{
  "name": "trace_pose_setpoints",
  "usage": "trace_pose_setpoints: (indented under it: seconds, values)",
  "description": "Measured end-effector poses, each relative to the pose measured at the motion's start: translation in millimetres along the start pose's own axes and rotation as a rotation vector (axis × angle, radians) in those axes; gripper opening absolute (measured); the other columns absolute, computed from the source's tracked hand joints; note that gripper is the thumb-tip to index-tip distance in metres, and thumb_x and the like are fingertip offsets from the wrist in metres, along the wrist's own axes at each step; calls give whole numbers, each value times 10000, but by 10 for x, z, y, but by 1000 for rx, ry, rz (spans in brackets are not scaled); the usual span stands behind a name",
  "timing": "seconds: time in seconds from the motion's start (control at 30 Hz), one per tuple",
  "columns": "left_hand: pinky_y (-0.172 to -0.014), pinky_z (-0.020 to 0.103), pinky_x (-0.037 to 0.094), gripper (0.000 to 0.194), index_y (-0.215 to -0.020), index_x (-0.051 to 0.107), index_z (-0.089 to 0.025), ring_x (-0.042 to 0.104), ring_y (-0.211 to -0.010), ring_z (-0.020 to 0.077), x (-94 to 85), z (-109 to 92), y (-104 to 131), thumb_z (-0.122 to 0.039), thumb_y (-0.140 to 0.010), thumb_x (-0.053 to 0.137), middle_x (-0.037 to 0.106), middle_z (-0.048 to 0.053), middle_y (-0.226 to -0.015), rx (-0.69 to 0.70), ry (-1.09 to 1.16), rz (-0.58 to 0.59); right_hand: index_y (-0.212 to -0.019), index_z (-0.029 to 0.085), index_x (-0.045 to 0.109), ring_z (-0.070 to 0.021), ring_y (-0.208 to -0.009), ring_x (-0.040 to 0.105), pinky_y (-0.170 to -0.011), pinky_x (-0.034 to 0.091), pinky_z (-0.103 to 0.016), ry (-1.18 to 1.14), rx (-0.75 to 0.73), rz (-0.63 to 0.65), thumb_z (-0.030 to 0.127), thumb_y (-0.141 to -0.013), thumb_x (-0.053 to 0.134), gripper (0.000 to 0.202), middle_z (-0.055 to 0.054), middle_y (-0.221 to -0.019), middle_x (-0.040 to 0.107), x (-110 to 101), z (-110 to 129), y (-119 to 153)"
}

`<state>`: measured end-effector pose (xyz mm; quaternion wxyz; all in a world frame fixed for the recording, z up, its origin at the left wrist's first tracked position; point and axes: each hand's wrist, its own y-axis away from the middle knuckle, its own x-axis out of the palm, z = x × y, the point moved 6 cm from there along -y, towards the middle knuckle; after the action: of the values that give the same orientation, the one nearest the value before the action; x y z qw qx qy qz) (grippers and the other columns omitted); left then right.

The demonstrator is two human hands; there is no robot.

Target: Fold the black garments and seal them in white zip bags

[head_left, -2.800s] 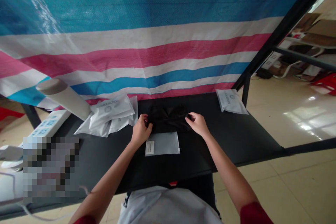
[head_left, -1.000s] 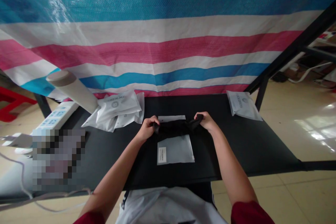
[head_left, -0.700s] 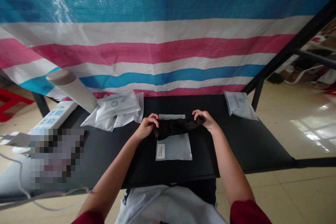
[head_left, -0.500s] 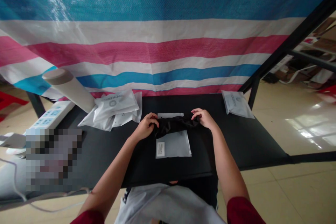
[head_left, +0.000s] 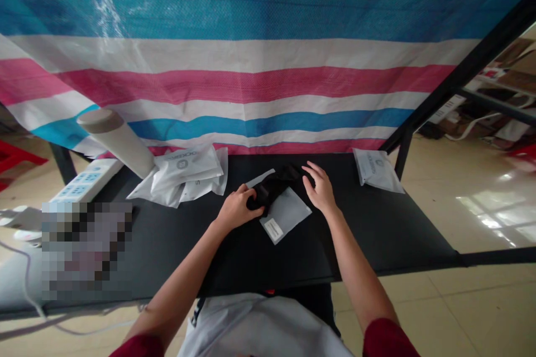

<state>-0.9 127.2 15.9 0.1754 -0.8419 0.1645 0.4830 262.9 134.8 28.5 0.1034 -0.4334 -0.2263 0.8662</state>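
Note:
A bunched piece of black cloth (head_left: 274, 184) lies across a frosted zip bag (head_left: 291, 212) on the black table; its exact kind does not show. The bag sits at a slant, with a small white label at its near corner. My left hand (head_left: 240, 207) grips the cloth's left end, fingers curled round it. Just off the cloth's right end is my right hand (head_left: 320, 187), its fingers spread and holding nothing.
Several filled white bags (head_left: 186, 173) lie at the back left beside a leaning pale bottle (head_left: 119, 142). A power strip (head_left: 86, 181) is further left. Another filled bag (head_left: 377, 170) lies at the back right. A striped sheet (head_left: 247, 83) hangs behind the table (head_left: 377, 234).
The cloth and the bag beneath it have turned anticlockwise, the right end going away from me. My right hand has let go of the cloth and opened; my left keeps its hold.

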Motion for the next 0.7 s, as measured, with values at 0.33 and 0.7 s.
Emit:
trace_pose_setpoints:
  seconds: [0.33,0.7]
  values:
    - [-993,452,407,388,-849,671,-201,524,-1172,352,12,-405,94,-545,-685,743,591,141,-1170,317,2,78,-1342,243,558,-239,-1359,419,-1093,361,-455,13,-303,450,191,-946,410,426,-51,-1398,554,553,821,219]
    - [-1133,429,352,506,-1144,598,-231,399,-1385,259,161,-412,132,-79,-661,607,511,84,-1429,354,212,208,-1255,241,632,-251,-1338,456,-1093,359,-494,33,-69,403,227,-970,398,369,-72,-1377,572,568,333,143]
